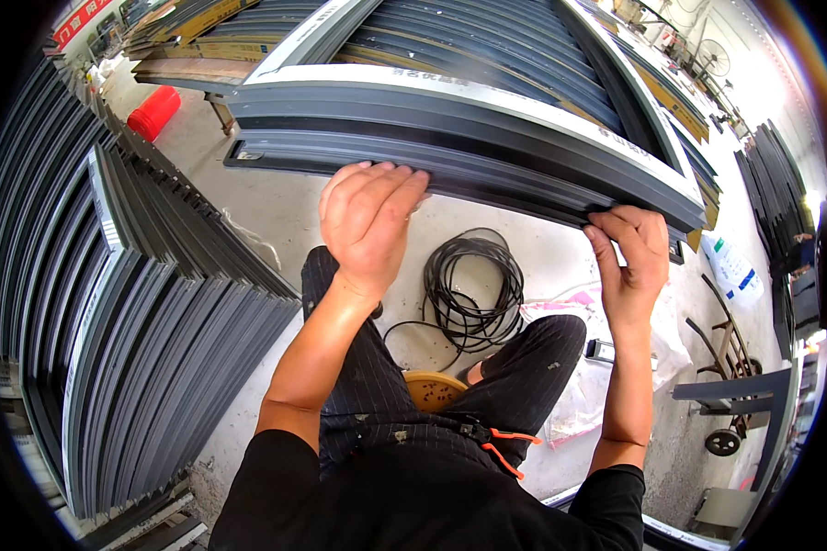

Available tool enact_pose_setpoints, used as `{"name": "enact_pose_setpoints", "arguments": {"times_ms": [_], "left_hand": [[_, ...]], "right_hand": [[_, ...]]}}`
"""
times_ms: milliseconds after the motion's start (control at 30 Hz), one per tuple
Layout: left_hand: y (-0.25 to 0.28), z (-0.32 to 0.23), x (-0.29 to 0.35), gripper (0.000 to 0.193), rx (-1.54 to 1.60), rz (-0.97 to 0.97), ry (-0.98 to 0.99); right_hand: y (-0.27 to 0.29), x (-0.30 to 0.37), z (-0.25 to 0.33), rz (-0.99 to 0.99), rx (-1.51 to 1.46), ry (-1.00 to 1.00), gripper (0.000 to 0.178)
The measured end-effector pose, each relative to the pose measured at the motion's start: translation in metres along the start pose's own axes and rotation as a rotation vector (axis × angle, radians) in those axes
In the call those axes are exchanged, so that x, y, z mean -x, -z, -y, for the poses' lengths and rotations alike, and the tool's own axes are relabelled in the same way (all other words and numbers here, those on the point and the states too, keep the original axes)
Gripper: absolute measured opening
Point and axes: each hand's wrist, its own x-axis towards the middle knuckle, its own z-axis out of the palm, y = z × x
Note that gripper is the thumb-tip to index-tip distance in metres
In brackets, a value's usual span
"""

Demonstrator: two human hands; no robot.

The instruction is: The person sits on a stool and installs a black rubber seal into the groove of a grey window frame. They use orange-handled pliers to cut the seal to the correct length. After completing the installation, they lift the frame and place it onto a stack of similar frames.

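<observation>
A dark grey metal profile (289, 151) runs crosswise in front of me, along the near side of a larger dark grey frame (358, 106) with white protective film on its upper faces. My left hand (369, 220) has its fingers curled over the profile's near edge, left of the middle. Farther right, my right hand (630, 257) grips the same edge with bent fingers and the thumb below. The undersides of the left fingers are hidden. Slots show at the profile's ends, and whether it is fixed to the frame I cannot tell.
Stacked dark frames (147, 367) lean at the left. A coiled black cable (473, 289) lies on the floor between my knees and the frame. A red bucket (154, 114) is at the far left. To the right are a hand truck (730, 367) and a whitish plastic container (733, 271).
</observation>
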Motion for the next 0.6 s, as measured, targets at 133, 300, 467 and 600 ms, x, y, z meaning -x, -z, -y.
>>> {"name": "enact_pose_setpoints", "arguments": {"times_ms": [133, 300, 467, 600], "left_hand": [[0.0, -0.004, 0.002, 0.03, -0.014, 0.019, 0.025], [-0.011, -0.042, -0.001, 0.035, -0.058, 0.12, 0.053], [-0.026, -0.037, 0.009, 0.03, -0.001, 0.008, 0.014], [-0.026, -0.038, 0.006, 0.031, -0.017, 0.023, 0.026]], "right_hand": [[-0.002, 0.003, 0.003, -0.033, 0.01, -0.027, 0.019], [-0.018, 0.004, 0.017, -0.08, 0.08, 0.079, 0.028], [-0.034, 0.003, 0.028, -0.151, 0.163, 0.099, 0.027], [-0.03, 0.001, 0.03, -0.118, 0.211, 0.097, 0.025]]}}
